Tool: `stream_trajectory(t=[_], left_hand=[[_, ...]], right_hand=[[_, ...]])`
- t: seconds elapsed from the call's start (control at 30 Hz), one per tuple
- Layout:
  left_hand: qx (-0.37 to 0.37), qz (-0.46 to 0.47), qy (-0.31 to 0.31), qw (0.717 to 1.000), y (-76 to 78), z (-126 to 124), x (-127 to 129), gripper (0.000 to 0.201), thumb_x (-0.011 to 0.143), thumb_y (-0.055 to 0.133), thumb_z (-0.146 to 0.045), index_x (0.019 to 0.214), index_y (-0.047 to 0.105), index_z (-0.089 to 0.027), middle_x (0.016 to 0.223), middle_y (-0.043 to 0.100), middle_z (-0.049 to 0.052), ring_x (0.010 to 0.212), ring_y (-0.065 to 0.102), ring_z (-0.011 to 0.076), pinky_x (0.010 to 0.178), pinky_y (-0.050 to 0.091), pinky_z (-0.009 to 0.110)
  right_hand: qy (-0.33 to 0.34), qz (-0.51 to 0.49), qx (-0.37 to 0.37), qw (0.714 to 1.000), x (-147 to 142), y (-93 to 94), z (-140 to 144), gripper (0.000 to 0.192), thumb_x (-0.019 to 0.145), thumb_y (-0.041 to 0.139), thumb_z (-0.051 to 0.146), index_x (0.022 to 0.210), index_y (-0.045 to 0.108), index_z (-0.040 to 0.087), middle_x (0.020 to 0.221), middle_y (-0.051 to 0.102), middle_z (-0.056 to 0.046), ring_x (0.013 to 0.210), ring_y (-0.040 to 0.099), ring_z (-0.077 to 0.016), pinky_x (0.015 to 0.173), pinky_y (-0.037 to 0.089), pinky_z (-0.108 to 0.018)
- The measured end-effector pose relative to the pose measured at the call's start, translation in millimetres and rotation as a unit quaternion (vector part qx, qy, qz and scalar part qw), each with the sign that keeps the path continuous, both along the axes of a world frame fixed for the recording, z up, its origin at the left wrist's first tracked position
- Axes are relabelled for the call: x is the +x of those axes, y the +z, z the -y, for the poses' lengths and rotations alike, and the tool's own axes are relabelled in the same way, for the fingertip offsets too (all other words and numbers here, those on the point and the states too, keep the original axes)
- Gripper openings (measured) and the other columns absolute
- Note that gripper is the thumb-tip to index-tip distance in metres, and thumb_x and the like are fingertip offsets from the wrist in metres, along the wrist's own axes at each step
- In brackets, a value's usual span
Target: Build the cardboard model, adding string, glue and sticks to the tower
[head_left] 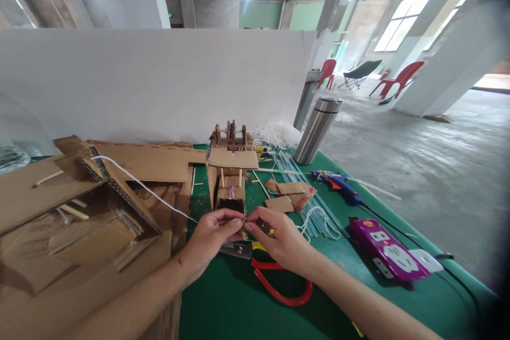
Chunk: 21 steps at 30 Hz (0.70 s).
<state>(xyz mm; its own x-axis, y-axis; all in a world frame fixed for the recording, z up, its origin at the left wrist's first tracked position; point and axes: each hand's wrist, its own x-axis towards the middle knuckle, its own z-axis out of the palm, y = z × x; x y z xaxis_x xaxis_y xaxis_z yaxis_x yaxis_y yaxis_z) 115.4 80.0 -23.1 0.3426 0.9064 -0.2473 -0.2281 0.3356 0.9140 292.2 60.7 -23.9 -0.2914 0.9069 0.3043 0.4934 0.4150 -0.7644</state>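
Both hands pinch a small cardboard bit (244,224) between fingertips, just in front of the cardboard model (231,175) and above the scissors (274,276) on the tabletop (239,308). The left hand (211,236) and right hand (279,239) would do best keeping the grip light and close to the model.

Concrete hall (398,149), red chairs (398,81)

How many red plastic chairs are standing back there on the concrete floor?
2 clearly: one red chair beside the white partition's far end, another red chair right of the dark folding chair. Others may be hidden.
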Motion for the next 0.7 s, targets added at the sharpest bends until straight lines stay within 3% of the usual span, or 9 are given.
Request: stream_trajectory(t=[0.3,0.57,0.7], left_hand=[[0.072,-0.028,0.012,0.997,1.0,-0.9,-0.4,0.028,0.059,0.088,-0.032,0.075,0.071,-0.017,0.068,0.069,-0.003,0.064,0.062,0.0090,0.066,0.050,0.020],[0.107,-0.041,-0.002,0.993,4.0,1.0,-0.1,0.025,0.062,0.085,-0.029,0.077,0.069,-0.017,0.079,0.069,0.000,0.077,0.064,0.0151,0.075,0.050,0.027],[0.113,-0.046,-0.002,0.993,2.3,1.1,-0.8,0.025,0.063,0.085,-0.028,0.079,0.069,-0.017,0.081,0.070,0.002,0.079,0.064,0.0165,0.076,0.050,0.028]], right_hand=[[0.004,-0.011,-0.062,0.998,-0.6,3.4,2.1,0.014,0.094,0.052,0.027,0.084,0.058,0.019,0.073,0.064,-0.001,0.065,0.055,-0.0140,0.058,0.039,-0.024],[0.021,-0.035,-0.088,0.995,0.4,7.1,3.5,0.011,0.091,0.055,0.025,0.084,0.059,0.018,0.066,0.060,0.002,0.059,0.050,-0.0114,0.052,0.035,-0.022],[0.011,-0.039,-0.066,0.997,-0.2,7.3,3.2,0.010,0.089,0.056,0.024,0.082,0.060,0.018,0.068,0.062,0.002,0.060,0.051,-0.0115,0.053,0.036,-0.023]])
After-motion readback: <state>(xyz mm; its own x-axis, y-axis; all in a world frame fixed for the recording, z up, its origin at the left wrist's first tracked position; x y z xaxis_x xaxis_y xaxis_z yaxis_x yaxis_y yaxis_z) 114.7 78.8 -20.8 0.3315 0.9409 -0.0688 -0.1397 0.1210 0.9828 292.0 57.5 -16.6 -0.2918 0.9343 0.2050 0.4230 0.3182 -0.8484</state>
